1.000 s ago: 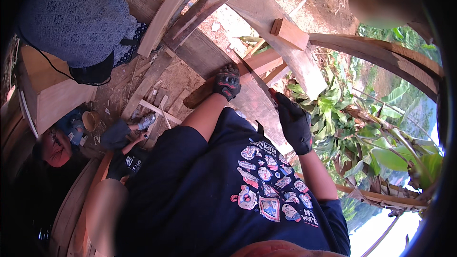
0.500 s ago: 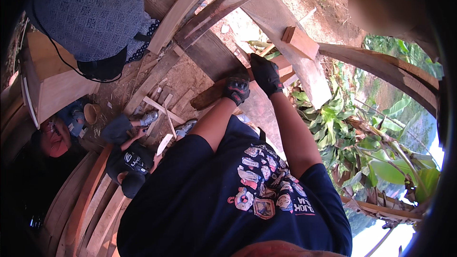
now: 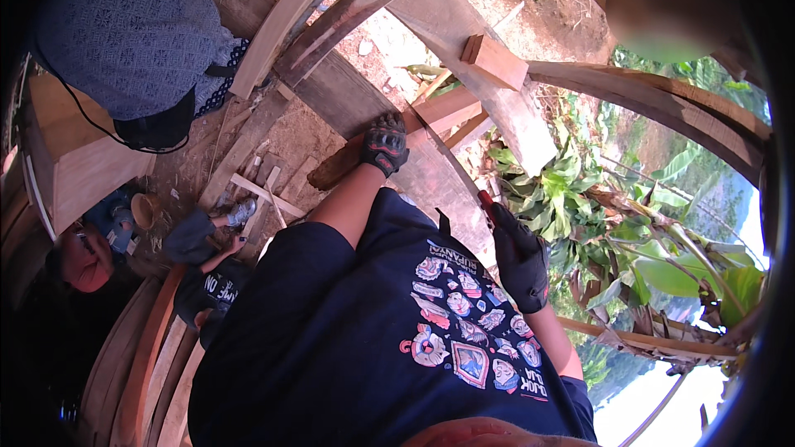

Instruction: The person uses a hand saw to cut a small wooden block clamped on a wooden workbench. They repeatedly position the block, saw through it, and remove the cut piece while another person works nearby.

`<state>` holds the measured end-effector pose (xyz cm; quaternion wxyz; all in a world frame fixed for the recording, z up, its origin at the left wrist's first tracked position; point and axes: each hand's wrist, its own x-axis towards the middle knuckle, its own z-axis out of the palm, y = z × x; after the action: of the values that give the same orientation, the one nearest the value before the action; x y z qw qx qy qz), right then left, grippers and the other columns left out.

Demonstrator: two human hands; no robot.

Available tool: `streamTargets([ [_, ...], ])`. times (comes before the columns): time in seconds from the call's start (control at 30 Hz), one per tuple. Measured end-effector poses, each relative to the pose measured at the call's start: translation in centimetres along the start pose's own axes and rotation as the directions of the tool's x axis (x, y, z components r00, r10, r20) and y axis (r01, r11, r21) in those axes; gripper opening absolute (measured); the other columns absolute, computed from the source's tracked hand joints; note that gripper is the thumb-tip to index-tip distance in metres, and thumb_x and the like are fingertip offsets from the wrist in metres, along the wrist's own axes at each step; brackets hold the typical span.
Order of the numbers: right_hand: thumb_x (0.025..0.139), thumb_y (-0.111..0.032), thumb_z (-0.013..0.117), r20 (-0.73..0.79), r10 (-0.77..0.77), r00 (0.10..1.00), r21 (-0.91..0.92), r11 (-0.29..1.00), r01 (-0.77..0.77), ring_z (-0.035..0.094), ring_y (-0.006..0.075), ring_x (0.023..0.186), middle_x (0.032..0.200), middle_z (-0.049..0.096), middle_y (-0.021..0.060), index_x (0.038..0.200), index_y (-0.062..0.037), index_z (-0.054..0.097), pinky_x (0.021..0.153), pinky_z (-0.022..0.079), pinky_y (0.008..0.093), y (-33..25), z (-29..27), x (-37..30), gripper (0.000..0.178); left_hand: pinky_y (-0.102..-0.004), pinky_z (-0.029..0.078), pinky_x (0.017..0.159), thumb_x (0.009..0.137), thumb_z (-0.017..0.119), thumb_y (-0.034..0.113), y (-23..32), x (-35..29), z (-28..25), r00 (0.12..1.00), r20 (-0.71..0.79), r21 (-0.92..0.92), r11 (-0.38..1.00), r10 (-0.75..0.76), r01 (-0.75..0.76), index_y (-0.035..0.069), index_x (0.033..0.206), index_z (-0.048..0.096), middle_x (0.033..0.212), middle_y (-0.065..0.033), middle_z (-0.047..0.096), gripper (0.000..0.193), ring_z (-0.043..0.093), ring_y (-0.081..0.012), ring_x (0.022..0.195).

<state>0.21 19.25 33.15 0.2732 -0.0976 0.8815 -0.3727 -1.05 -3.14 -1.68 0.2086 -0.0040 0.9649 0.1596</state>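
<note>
My left hand (image 3: 385, 146), in a black glove, presses down on a wooden beam (image 3: 337, 167), its fingers curled over the top. The beam's rough dark end shows left of the hand; its lighter part extends to the right. In my right hand (image 3: 522, 263), also gloved, is a handsaw (image 3: 485, 199) with a red grip. Its thin dark blade runs up and left toward the beam, just right of my left hand. Whether the teeth sit in a cut cannot be made out. A wide plank (image 3: 352, 99) lies beyond my left hand.
A person in blue patterned clothing (image 3: 132, 33) stands close at the far left. Another person in a dark shirt (image 3: 207, 290) sits low at the left. Curved boards (image 3: 497, 108) and a wood block (image 3: 495, 62) are ahead. Leafy plants (image 3: 571, 174) grow at the right.
My right hand has drawn back toward my body and to the right, bringing the saw's red grip and blade into sight. My left hand stays on the beam. The view has shifted slightly.
</note>
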Motion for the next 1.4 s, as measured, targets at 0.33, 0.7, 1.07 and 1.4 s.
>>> streamTargets([
  [0.33,0.109,-0.019,0.055,0.033,-0.275,0.961,-0.235,0.933,0.274,0.075,0.0396,0.114,0.123,0.077,0.0224,0.136,-0.0087,0.073,0.095,0.06,0.0479,8.5,14.2,22.1,0.034,-0.0475,0.057,0.085,0.084,0.073,0.028,-0.3,-1.6,-0.1,0.992,-0.128,-0.12,0.993,-0.003,-0.013,0.011,0.102,0.076,0.105,-0.0161,0.076,0.025,0.074,-0.0334,0.096],
  [0.7,0.108,-0.027,0.059,0.074,-0.299,0.952,-0.285,0.908,0.307,0.074,0.0399,0.115,0.125,0.077,0.0207,0.139,-0.0108,0.072,0.097,0.059,0.0467,9.1,13.9,23.0,0.038,-0.0479,0.059,0.082,0.088,0.074,0.036,-0.6,-0.3,0.3,0.999,-0.038,-0.102,0.995,0.001,-0.005,0.009,0.109,0.077,0.102,-0.0127,0.079,0.034,0.077,-0.0313,0.096],
  [1.07,0.109,-0.006,0.058,-0.053,0.065,0.997,0.073,0.995,-0.061,0.071,0.0282,0.129,0.138,0.075,0.0187,0.145,-0.0006,0.067,0.111,0.054,0.0396,1.8,0.7,-1.3,0.038,-0.0456,0.055,0.107,0.087,0.076,0.038,-0.2,0.0,-0.2,0.997,-0.075,0.041,0.999,0.008,-0.005,-0.003,0.154,0.052,0.151,-0.0242,0.062,0.082,0.065,-0.0336,0.134],
  [1.4,0.104,-0.011,0.062,-0.019,-0.324,0.946,-0.198,0.929,0.314,0.077,0.0404,0.104,0.121,0.078,0.0205,0.139,-0.0081,0.07,0.088,0.062,0.0468,7.9,9.5,16.5,0.036,-0.0484,0.053,0.11,0.086,0.078,0.04,0.0,0.2,-2.2,0.997,0.079,-0.058,0.998,-0.024,0.029,-0.002,0.153,0.055,0.149,-0.0248,0.063,0.082,0.066,-0.0349,0.133],
])
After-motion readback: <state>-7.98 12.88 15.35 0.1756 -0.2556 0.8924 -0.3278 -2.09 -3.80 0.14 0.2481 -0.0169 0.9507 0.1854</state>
